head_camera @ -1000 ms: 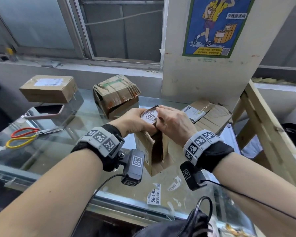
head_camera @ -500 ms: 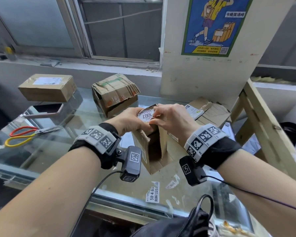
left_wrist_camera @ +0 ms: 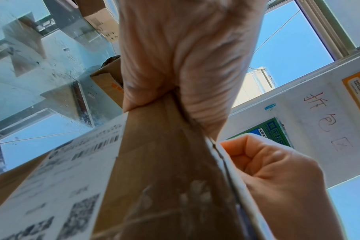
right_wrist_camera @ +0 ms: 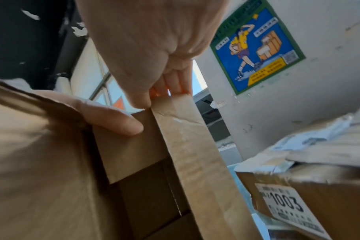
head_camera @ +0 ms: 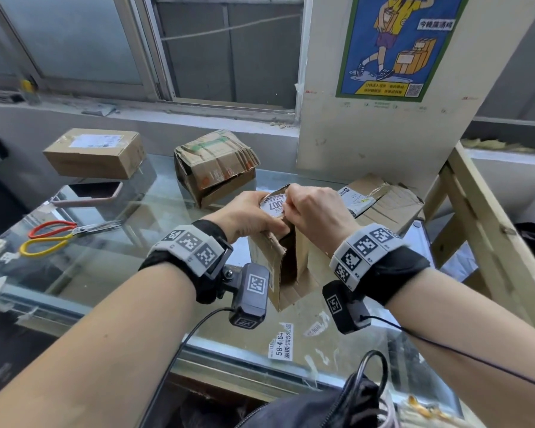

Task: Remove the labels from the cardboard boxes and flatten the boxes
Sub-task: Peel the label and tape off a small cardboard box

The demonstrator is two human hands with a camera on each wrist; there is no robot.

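A small brown cardboard box [head_camera: 286, 267] stands on end on the glass table [head_camera: 155, 242], its open side toward me. My left hand [head_camera: 250, 216] grips its upper left part, fingers curled over the top. A white label [head_camera: 274, 206] printed 1007 sits on the top face between my hands. My right hand [head_camera: 315, 211] pinches that label's right edge. In the left wrist view the right hand [left_wrist_camera: 277, 178] is curled against the thin white label edge [left_wrist_camera: 232, 170], and a barcode label [left_wrist_camera: 62, 178] covers the box's side. In the right wrist view the fingertips [right_wrist_camera: 170, 87] press at the top of a flap [right_wrist_camera: 191, 138].
A sealed box [head_camera: 95, 152] with a label stands back left, a crumpled box [head_camera: 217, 165] behind the hands, and a torn box [head_camera: 380, 205] to the right. Scissors [head_camera: 59, 234] and a phone [head_camera: 90, 191] lie left. Peeled labels [head_camera: 283, 341] stick to the glass. A wooden frame [head_camera: 476, 217] stands right.
My right hand has shifted from lying over the label to pinching its right edge. The left hand keeps its grip and the box stays in place.
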